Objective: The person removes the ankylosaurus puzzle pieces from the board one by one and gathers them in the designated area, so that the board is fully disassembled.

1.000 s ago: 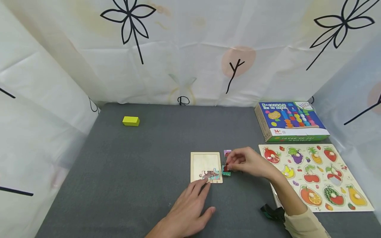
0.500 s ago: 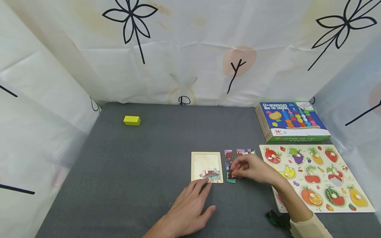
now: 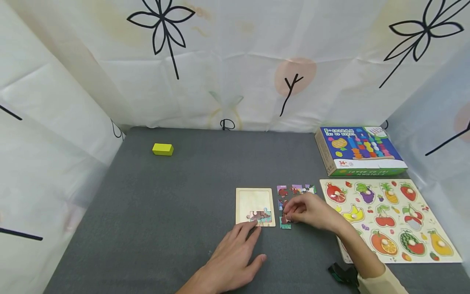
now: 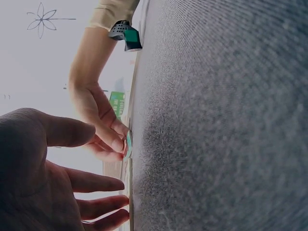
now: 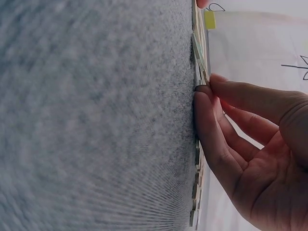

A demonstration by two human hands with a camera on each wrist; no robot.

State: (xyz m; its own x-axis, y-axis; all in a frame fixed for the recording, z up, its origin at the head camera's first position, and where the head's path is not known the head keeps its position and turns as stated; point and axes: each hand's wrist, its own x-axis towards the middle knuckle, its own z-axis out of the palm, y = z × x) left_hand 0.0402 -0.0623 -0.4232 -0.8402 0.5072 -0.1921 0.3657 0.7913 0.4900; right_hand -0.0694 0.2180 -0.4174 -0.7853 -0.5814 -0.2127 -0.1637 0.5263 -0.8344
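Observation:
In the head view, a small wooden puzzle tray (image 3: 254, 199) lies on the grey table, with joined jigsaw pieces (image 3: 260, 215) in its lower right part. My left hand (image 3: 235, 257) has its fingers extended, and their tips rest at the tray's near edge. To the right of the tray, my right hand (image 3: 312, 210) pinches a red and teal jigsaw piece (image 3: 285, 223) between thumb and fingers. The right wrist view has this puzzle piece (image 5: 199, 57) tilted, one end at the fingertips. Loose jigsaw pieces (image 3: 282, 191) lie beyond the right hand, some partly covered by it.
A wooden fruit board (image 3: 394, 220) lies at the right, under the right forearm. Behind it sits a blue toy box (image 3: 361, 149). A yellow block (image 3: 162, 149) is at the far left. White patterned cloth (image 3: 220, 69) hangs around the table.
My right hand has shifted slightly right and nearer with the jigsaw piece, away from the tray, uncovering loose pieces behind it. The left hand stays at the tray's edge.

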